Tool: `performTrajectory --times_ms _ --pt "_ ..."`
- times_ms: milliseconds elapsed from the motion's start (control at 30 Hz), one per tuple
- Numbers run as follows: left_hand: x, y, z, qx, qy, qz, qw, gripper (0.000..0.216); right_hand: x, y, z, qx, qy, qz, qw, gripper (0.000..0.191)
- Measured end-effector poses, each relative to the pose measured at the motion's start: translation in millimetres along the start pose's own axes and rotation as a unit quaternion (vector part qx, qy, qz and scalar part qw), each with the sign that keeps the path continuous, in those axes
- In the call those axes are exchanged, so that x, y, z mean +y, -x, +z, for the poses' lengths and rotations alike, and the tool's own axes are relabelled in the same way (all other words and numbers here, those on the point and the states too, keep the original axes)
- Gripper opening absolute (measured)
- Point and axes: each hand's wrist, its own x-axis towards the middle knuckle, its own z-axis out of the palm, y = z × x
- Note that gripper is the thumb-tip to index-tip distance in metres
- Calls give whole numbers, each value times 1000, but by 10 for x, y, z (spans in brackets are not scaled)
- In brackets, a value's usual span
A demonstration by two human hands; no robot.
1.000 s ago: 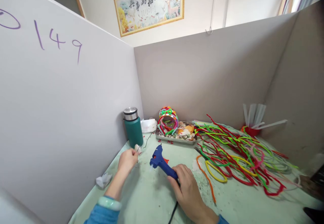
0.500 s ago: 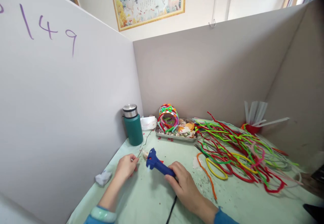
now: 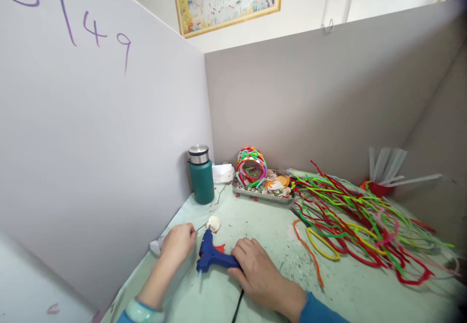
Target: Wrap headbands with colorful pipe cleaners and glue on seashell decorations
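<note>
My right hand (image 3: 255, 270) is wrapped round the handle of a blue glue gun (image 3: 210, 259), which rests low on the pale green table (image 3: 262, 230) with its nozzle pointing toward me. My left hand (image 3: 177, 243) is curled just left of the gun, pinching a thin dark wire (image 3: 201, 226). At the wire's far end lies a small cream shell (image 3: 213, 224). A red scrap (image 3: 220, 248) peeks out beside the gun. A black cord (image 3: 238, 307) runs from the gun toward me.
A green flask (image 3: 202, 175) stands in the back left corner. Behind it lies white tissue (image 3: 223, 172). A metal tray (image 3: 263, 194) holds shells and wound pipe-cleaner rings. Loose pipe cleaners (image 3: 350, 211) sprawl on the right. A red cup (image 3: 379, 188) holds glue sticks. White partitions enclose the desk.
My right hand has lowered the glue gun from a raised tilt down onto the table, nozzle now toward me. The shell has left my left fingers and lies on the table.
</note>
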Motion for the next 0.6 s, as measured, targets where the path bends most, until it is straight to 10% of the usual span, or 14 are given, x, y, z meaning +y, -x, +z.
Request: performTrajectory --times_ms 400,600 --pt "146 -109 -73 54 -40 61 996 26 -151 -251 97 36 72 92 992 18" --pt "220 522 -167 78 68 76 992 29 -217 25 -29 57 73 133 987 23"
